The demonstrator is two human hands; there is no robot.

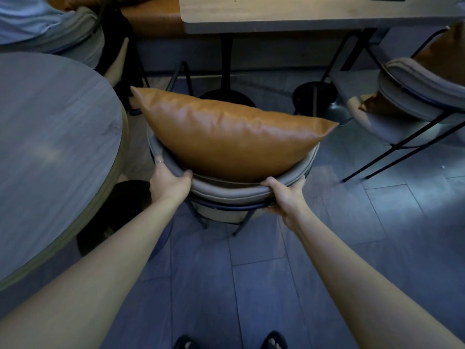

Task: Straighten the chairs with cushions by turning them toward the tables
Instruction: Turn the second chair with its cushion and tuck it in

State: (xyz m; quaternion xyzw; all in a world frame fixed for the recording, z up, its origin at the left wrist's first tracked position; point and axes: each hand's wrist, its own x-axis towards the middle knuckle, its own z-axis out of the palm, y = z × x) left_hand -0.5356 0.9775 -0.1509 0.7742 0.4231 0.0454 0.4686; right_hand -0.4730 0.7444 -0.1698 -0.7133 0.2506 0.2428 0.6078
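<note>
A chair with a curved grey padded backrest (227,191) stands right in front of me, its back toward me. A tan leather cushion (226,137) leans inside the backrest and hides the seat. My left hand (168,183) grips the backrest's left side, thumb over the top edge. On the right side, my right hand (284,195) grips the backrest with fingers underneath. Beyond the chair is a rectangular wooden table (302,18) on a black pedestal.
A round grey table (50,152) sits close on the left, with its black base beside the chair. A second grey chair (415,96) with a tan cushion stands at the right. Another chair (63,39), occupied by a person, is at the top left. Tiled floor lies behind me.
</note>
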